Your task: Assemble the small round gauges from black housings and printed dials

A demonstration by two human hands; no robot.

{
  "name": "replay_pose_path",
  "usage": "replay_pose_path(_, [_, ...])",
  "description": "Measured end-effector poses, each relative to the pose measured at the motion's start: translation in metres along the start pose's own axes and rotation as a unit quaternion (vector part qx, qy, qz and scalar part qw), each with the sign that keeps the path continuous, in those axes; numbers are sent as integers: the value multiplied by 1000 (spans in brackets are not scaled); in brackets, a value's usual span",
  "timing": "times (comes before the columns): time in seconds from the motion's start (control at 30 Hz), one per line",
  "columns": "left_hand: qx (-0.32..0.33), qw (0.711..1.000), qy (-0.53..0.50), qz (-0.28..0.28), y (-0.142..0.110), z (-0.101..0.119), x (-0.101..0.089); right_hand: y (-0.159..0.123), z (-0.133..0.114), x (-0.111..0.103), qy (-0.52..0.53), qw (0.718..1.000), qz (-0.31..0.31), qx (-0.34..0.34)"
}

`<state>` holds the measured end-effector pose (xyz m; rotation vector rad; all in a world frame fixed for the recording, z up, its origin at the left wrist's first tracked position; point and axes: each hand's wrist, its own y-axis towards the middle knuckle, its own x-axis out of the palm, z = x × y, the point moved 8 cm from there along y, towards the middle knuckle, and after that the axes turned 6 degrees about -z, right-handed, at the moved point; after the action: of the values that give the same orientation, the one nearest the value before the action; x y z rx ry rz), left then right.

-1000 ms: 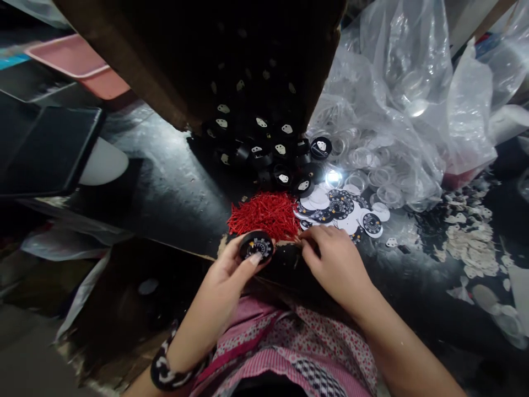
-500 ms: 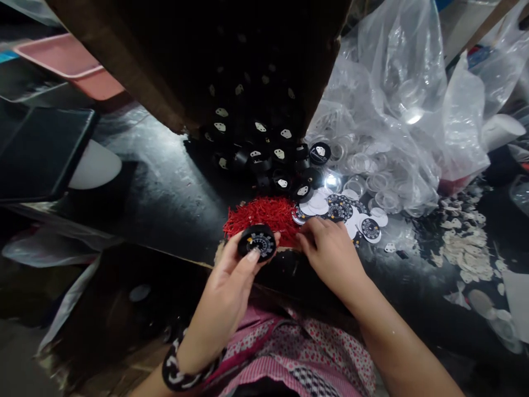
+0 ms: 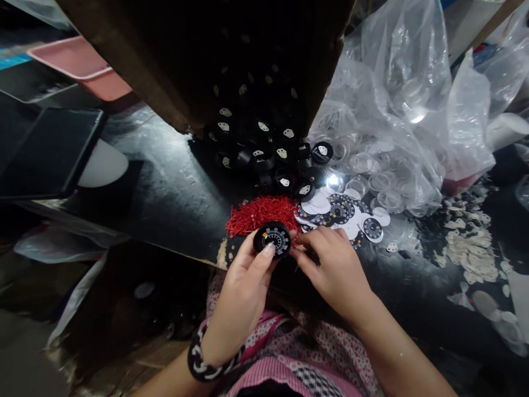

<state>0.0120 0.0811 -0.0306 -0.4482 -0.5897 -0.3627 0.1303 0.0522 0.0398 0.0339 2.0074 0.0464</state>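
Note:
My left hand (image 3: 243, 281) grips a round black gauge housing with a printed dial (image 3: 273, 238), thumb resting on its lower rim. Right beside it, my right hand (image 3: 334, 267) is curled in a pinch, fingertips almost touching the housing; what it pinches is too small to make out. A heap of small red pointers (image 3: 260, 212) lies just behind both hands. Printed dial discs (image 3: 343, 212) lie scattered to the right of the heap. Behind them is a pile of black housings (image 3: 268, 151) spilling from a tipped cardboard box (image 3: 165, 71).
Clear plastic bags with transparent lens rings (image 3: 380, 165) fill the back right. White punched scraps (image 3: 471, 248) litter the dark tabletop (image 3: 173, 187) at right. A pink tray (image 3: 82, 69) and a black tray (image 3: 45, 151) sit at left. A dark box (image 3: 136, 298) stands below the table edge.
My left hand has carried the housing rightward toward my right hand. My right hand has drawn back from the red pointer heap and now meets the housing.

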Motion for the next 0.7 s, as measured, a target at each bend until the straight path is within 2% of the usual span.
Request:
replay_pose_path(0.13, [-13,1000,-1,-2,-1,2,1,-4,-3,-7,23,999,21,-20])
replay_pose_path(0.3, [-10,1000,3,7,6,-4,3,-8,-1,-11,175,984,21,4])
replay_pose_path(0.37, [-24,1000,19,-6,9,-13,6,-8,-1,-10,177,984,16,18])
replay_pose_path(0.47, [-4,998,64,-30,9,-17,8,-8,1,-8,153,987,2,39])
replay_pose_path(0.7, [39,981,173,-78,3,-5,16,-12,5,-9,162,985,-3,59])
